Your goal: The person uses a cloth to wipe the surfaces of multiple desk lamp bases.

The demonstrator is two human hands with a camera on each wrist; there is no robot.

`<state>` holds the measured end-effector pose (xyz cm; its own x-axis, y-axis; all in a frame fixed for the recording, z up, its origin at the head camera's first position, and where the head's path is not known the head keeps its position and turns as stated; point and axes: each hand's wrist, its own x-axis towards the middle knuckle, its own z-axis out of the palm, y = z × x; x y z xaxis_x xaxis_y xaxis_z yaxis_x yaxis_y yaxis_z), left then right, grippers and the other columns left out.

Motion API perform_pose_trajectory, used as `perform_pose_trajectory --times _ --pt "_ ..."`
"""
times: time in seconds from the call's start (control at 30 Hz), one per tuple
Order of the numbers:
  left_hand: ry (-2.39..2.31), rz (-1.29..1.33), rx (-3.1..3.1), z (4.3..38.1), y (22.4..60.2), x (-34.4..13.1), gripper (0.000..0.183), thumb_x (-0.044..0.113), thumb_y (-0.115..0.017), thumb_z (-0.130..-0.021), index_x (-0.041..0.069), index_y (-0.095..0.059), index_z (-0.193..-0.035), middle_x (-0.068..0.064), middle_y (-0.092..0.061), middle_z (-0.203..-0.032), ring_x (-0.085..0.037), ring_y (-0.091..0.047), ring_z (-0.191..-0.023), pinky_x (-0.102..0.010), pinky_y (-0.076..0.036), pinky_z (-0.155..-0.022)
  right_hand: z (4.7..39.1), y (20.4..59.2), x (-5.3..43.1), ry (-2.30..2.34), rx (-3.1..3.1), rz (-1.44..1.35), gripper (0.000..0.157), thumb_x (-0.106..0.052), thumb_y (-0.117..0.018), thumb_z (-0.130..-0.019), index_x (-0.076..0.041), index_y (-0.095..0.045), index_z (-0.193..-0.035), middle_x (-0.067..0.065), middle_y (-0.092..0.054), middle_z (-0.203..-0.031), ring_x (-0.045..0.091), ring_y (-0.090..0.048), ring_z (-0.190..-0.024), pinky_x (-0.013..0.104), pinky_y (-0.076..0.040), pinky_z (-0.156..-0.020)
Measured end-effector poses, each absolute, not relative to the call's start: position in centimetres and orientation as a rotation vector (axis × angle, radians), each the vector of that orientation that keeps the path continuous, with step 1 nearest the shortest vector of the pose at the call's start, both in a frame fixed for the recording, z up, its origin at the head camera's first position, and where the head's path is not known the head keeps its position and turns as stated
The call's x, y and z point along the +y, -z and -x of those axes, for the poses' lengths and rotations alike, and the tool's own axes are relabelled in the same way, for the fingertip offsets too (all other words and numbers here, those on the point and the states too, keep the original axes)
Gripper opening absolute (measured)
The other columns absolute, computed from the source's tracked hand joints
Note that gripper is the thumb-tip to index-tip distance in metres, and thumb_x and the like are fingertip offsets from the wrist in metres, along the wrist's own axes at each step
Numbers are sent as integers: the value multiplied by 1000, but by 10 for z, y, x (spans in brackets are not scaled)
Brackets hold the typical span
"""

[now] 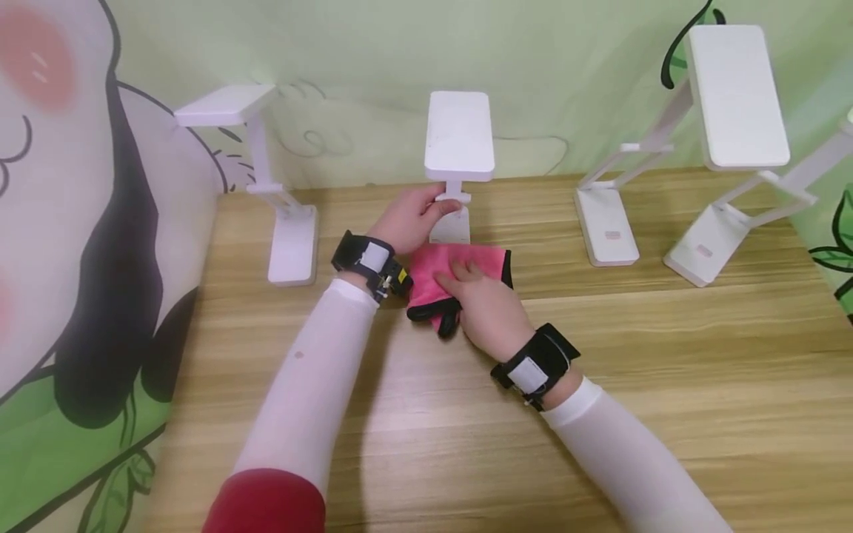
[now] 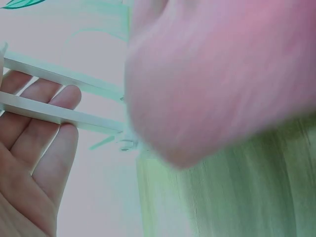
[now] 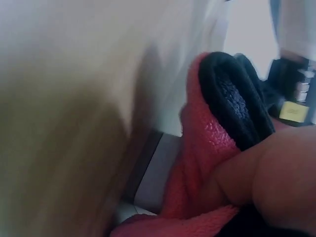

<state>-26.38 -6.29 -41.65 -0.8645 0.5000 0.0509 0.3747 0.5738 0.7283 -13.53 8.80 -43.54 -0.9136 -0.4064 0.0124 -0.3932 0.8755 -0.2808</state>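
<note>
In the head view a small white desk lamp (image 1: pixel 460 137) stands at the back middle of the wooden table. My left hand (image 1: pixel 408 220) holds it by the folding arm, below the lamp head. The left wrist view shows my fingers around the two thin struts (image 2: pixel 91 122). With my right hand (image 1: pixel 493 314) I grip a pink cloth (image 1: pixel 426 275) with black edging against the front of the lamp's base (image 1: pixel 448 229). Folds of the cloth (image 3: pixel 205 143) bunch around my right fingers in the right wrist view, and part of the base is hidden behind it.
Another white desk lamp (image 1: pixel 293 244) stands at the left. Two more, a lamp (image 1: pixel 606 229) and a taller lamp (image 1: pixel 736 96), stand at the right. Behind them rises a pale green wall (image 1: pixel 373 59), and a panda picture (image 1: pixel 100 296) covers the left side.
</note>
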Motion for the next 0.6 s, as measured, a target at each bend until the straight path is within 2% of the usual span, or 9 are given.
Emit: perform_pose_trajectory --times 0.17,0.23,0.33,0.43,0.6 --pt "-1164 -707 2657 264 418 -64 44 54 -43 -90 14 -59 -100 -7 -45 -74 -19 -46 -73 -30 -38 -66 130 436 98 533 2944 692 56 1 -50 -83 -23 -53 -133 12 -47 -142 27 -46 -130 47 -47 -97" --pt "-1161 -693 2659 264 418 -64 43 53 -44 -91 14 -59 -101 -7 -47 -76 -20 -47 -74 -31 -39 -68 132 435 101 589 2940 686 55 0 -48 -84 -23 -53 -133 10 -49 -141 24 -47 -129 46 -46 -98" --pt "-1162 -670 2636 262 415 -63 41 52 -44 -91 17 -60 -106 -7 -58 -90 -18 -52 -85 -33 -44 -77 134 430 107 710 2949 633 53 0 -46 -86 -23 -53 -133 5 -54 -137 22 -49 -127 45 -44 -101" --pt "-1186 -635 2588 261 409 -66 37 49 -44 -92 20 -59 -112 -5 -62 -107 -17 -54 -96 -36 -45 -86 136 422 114 830 2971 574 56 3 -44 -85 -26 -53 -133 0 -55 -136 20 -49 -126 44 -44 -102" --pt "-1192 -565 2593 262 405 -86 34 43 -45 -95 19 -57 -115 -4 -61 -110 -19 -53 -98 -38 -45 -86 138 408 126 927 3003 521 61 7 -44 -84 -28 -51 -133 -1 -55 -136 21 -51 -124 45 -44 -102"
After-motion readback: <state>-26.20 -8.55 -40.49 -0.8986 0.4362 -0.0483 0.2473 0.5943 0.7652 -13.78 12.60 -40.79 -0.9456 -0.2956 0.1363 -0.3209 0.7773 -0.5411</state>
